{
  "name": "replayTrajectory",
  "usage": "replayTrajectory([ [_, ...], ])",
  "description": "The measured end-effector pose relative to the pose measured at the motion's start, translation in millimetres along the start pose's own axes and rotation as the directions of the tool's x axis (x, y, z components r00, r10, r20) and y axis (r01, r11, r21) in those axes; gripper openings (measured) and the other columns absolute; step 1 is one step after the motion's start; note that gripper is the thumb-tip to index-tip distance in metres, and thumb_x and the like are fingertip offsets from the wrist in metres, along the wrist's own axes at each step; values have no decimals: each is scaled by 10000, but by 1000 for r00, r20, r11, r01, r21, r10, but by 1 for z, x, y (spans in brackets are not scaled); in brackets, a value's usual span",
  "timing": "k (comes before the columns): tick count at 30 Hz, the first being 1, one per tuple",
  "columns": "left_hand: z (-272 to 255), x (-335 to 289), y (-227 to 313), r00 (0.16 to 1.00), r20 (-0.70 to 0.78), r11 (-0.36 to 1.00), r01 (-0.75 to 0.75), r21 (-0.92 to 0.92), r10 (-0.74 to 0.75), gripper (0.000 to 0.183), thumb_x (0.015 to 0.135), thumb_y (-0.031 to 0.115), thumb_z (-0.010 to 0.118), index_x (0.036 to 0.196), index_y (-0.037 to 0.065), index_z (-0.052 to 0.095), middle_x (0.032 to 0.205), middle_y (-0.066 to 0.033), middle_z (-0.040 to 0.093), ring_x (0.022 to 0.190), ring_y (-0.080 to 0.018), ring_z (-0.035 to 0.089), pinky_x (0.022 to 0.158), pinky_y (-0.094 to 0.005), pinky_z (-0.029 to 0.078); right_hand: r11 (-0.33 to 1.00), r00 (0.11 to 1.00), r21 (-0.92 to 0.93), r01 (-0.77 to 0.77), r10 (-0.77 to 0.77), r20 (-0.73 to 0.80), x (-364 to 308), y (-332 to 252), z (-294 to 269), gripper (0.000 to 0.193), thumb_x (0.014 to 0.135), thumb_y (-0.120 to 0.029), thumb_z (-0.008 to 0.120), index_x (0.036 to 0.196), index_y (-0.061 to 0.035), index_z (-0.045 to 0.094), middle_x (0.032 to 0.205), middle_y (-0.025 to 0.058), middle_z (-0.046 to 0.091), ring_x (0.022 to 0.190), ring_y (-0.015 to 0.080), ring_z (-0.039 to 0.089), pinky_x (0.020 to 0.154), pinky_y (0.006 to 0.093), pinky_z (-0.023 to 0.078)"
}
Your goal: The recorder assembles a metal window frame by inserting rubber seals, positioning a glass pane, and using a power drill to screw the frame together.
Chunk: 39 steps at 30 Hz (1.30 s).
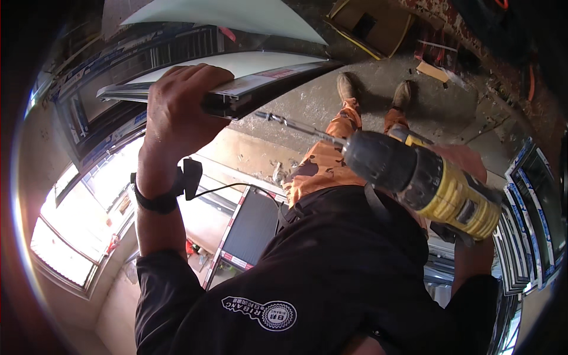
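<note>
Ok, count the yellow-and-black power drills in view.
1: the yellow-and-black power drill, in the right hand, its long metal bit pointing toward the dark-edged panel gripped by the left hand. Others could be hidden from view.

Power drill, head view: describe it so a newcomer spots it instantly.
Start at the black shirt, bottom centre. Up and right of it, the right hand holds the power drill. A chunky yellow-and-black body and long metal bit pointing left set it apart from the slim, stacked frames at far right.
</note>
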<state>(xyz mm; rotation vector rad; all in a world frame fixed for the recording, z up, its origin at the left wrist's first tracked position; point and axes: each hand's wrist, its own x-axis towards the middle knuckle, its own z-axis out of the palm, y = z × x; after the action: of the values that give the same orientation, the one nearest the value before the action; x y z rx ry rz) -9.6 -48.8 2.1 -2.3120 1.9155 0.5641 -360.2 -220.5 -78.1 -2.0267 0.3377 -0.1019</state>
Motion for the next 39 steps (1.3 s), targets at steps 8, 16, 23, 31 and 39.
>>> replayTrajectory([
  [8,4,1,-6,999,-11,998,42,36,-42,427,592,153,874,977,86,700,914,-68,706,888,-281,680,808,-379,530,579,921,736,-351,354,161,-4,17,25,549,781,-160,804,1270,-35,589,1255,116,658,1070,181,667,938,312,515],
  [16,6,-3,-7,999,-19,999,28,38,-27,421,600,203,879,962,83,700,893,-68,711,878,-277,687,803,-379,531,620,959,736,-271,243,148,15,15,23,561,761,-285,826,1223,-34,630,1257,125,658,1061,203,675,897,338,524],
  [23,7,-5,-4,999,-19,998,37,43,-36,424,619,296,894,931,79,704,867,-67,714,854,-270,696,791,-378,537,949,996,305,84,-86,-6,18,25,26,627,749,-201,843,1271,23,579,1252,133,651,1065,182,679,908,293,546],
  [31,10,-3,-9,994,-92,998,-58,29,60,452,546,227,889,924,87,686,832,-84,684,763,-300,673,682,-366,536,822,998,569,24,-57,41,26,25,24,702,707,-191,875,1297,27,562,1191,122,669,1054,196,686,891,299,568],
  [39,12,-6,-9,993,-102,998,-62,5,62,452,553,231,882,928,87,674,827,-80,677,758,-303,667,685,-369,528,962,966,103,255,-249,-66,37,21,21,700,704,-323,872,1261,3,601,1105,104,705,910,210,707,827,332,541],
])
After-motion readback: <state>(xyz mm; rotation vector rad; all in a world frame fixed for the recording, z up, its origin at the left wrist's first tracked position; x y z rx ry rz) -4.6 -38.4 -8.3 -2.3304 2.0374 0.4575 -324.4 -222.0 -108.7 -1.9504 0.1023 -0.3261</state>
